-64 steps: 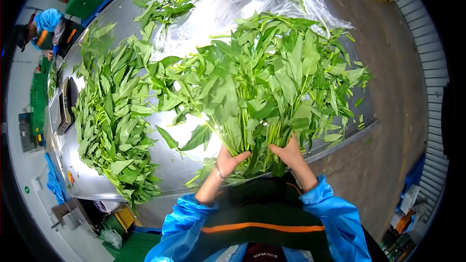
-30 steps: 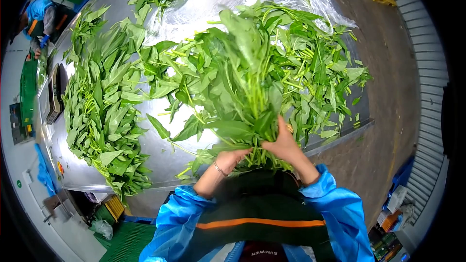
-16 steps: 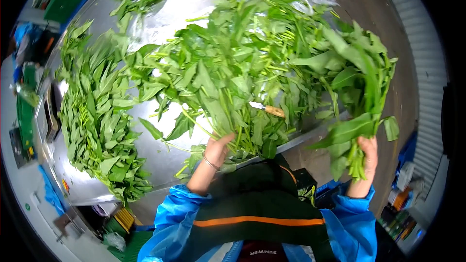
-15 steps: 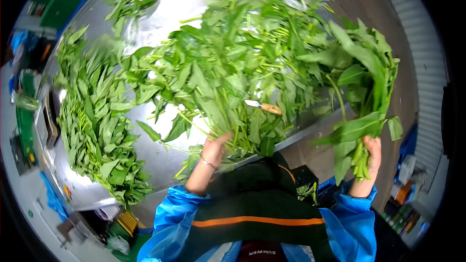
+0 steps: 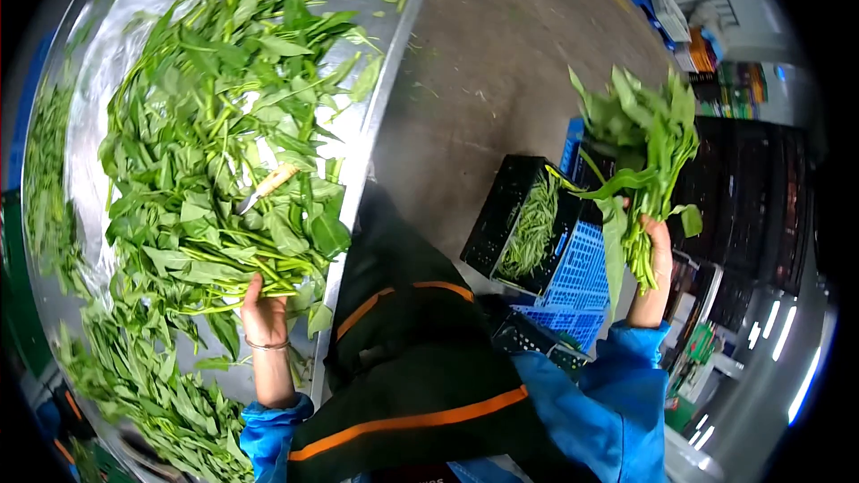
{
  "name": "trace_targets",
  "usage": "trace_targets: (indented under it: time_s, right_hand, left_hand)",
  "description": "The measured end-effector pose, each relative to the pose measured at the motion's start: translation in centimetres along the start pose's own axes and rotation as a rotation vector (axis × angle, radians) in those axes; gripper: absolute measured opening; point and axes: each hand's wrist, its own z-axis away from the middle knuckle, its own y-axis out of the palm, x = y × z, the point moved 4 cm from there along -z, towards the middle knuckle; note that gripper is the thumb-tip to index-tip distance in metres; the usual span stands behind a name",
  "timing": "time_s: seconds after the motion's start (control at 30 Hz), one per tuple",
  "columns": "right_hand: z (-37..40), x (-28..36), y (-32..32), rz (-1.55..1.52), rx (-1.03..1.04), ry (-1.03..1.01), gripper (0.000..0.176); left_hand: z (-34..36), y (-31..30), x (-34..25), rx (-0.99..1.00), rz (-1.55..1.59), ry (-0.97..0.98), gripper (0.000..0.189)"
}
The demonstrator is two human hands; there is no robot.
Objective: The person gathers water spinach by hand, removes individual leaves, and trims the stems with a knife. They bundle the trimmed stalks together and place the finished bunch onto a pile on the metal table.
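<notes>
My right hand (image 5: 658, 237) is closed around the stems of a bunch of water spinach (image 5: 658, 152), held up beside the table with its leaves pointing away from me. My left hand (image 5: 266, 317) is at the table's near edge, its thumb against the stem ends of more water spinach (image 5: 206, 224); its fingers are curled there and partly hidden. A small knife with a wooden handle (image 5: 276, 181) lies on top of this loose heap.
The metal table (image 5: 383, 116) ends in a straight raised edge. Right of it, a black crate (image 5: 488, 215) holding thin green stalks stands by a blue crate (image 5: 577, 282). Clear plastic sheeting (image 5: 98, 116) lies behind the heap. Dark stacked crates (image 5: 747, 197) stand at the far right.
My view has turned right, bringing the crates into sight. My right hand has carried its bunch away from the table, toward the crates. My left hand remains at the heap's stems.
</notes>
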Motion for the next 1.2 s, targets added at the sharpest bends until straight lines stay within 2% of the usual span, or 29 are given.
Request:
trace_targets:
  time_s: [0.07, 0.13, 0.17, 0.2, 0.23, 0.27, 0.3, 0.33, 0.37, 0.4, 0.47, 0.5, 0.57, 0.6, 0.67, 0.73, 0.77, 0.8, 0.87, 0.93, 0.97, 1.07, 1.2]
  right_hand:
    - [-0.8, -4.3, -8.6, 0.094, 0.042, 0.179, 0.054]
    - [-1.0, -7.0, -13.5, 0.48, -0.205, 0.35, 0.071]
    - [-1.3, -8.6, -17.2, 0.898, -0.425, 0.238, 0.082]
    - [-3.0, -10.4, -21.9, 1.625, -0.591, 0.484, 0.091]
    - [-0.8, -6.7, -14.2, 1.755, -0.689, 0.574, 0.088]
    - [-4.9, -10.0, -21.6, 1.62, -0.49, 0.149, 0.083]
    - [-8.2, -12.0, -22.2, 1.165, -0.369, -0.195, 0.065]
    - [-10.8, -13.3, -19.8, 0.786, -0.334, -0.067, 0.047]
    - [-11.3, -12.8, -11.6, 0.702, -0.147, -0.121, 0.041]
    - [-9.2, -11.4, -0.4, 0.616, 0.03, -0.174, 0.036]
    - [-4.6, -10.4, 17.7, 0.756, 0.362, -0.31, 0.027]
    - [-1.3, -10.5, 25.2, 0.708, 0.575, -0.316, 0.025]
    - [3.3, -12.2, 35.7, 0.813, 0.936, -0.548, 0.031]
    - [4.6, -14.5, 39.5, 0.732, 1.023, -0.611, 0.032]
    - [6.5, -19.0, 45.0, 0.871, 1.058, -0.615, 0.034]
    - [8.0, -21.4, 47.9, 1.163, 1.252, -0.363, 0.037]
    - [8.6, -21.2, 48.3, 0.931, 1.397, -0.154, 0.039]
    - [9.2, -19.3, 48.0, 0.776, 1.408, -0.424, 0.035]
    - [8.4, -16.3, 46.7, 0.347, 1.399, 0.121, 0.03]
    - [6.5, -16.2, 46.0, 0.058, 1.082, 0.665, 0.03]
    - [5.2, -17.1, 45.9, 0.183, 0.998, 0.781, 0.032]
    - [3.8, -16.9, 45.6, 0.392, 0.923, 0.727, 0.031]
    - [2.8, -17.2, 45.4, 0.484, 1.009, 0.62, 0.03]
  left_hand:
    - [-0.2, -0.1, 0.1, 0.041, -0.007, -0.007, 0.037]
    - [0.1, 0.2, -0.1, 0.044, -0.013, 0.005, 0.037]
    - [0.3, 0.3, -0.2, 0.039, -0.002, 0.005, 0.035]
    - [-0.1, -1.1, 0.1, 0.001, -0.006, -0.007, 0.032]
    - [0.2, -1.3, 0.2, -0.083, -0.026, -0.003, 0.028]
    - [0.7, -1.0, 0.4, -0.181, -0.043, 0.016, 0.025]
    - [0.6, -1.8, 0.9, -0.201, -0.021, 0.046, 0.024]
    - [0.5, -2.4, 1.2, -0.22, -0.001, 0.077, 0.025]
    - [0.8, -1.6, 1.1, -0.243, 0.02, 0.145, 0.026]
    - [1.0, -1.0, 1.2, -0.259, 0.042, 0.205, 0.028]
    - [1.1, -1.0, 1.5, -0.213, 0.097, 0.221, 0.029]
    - [1.5, -0.8, 1.4, -0.227, 0.104, 0.204, 0.029]
    - [1.6, -1.5, 1.6, -0.228, 0.113, 0.209, 0.029]
    - [1.7, -1.5, 1.7, -0.231, 0.122, 0.203, 0.029]
    - [1.4, -1.1, 1.7, -0.202, 0.077, 0.22, 0.03]
    - [0.6, 0.3, 1.5, -0.157, 0.067, 0.179, 0.038]
    - [0.9, 0.6, 1.3, -0.126, -0.01, 0.23, 0.042]
    - [1.8, 1.8, 0.3, -0.092, -0.086, 0.282, 0.045]
    - [4.3, 3.7, -1.7, 0.025, -0.159, 0.368, 0.052]
    - [4.2, 3.9, -1.1, 0.014, 0.268, 0.305, 0.056]
    - [3.3, 2.9, 0.0, -0.13, 0.338, 0.177, 0.058]
    - [2.5, 2.9, 0.7, -0.079, 0.39, 0.158, 0.055]
    - [2.5, 2.5, 1.3, -0.045, 0.463, 0.152, 0.057]
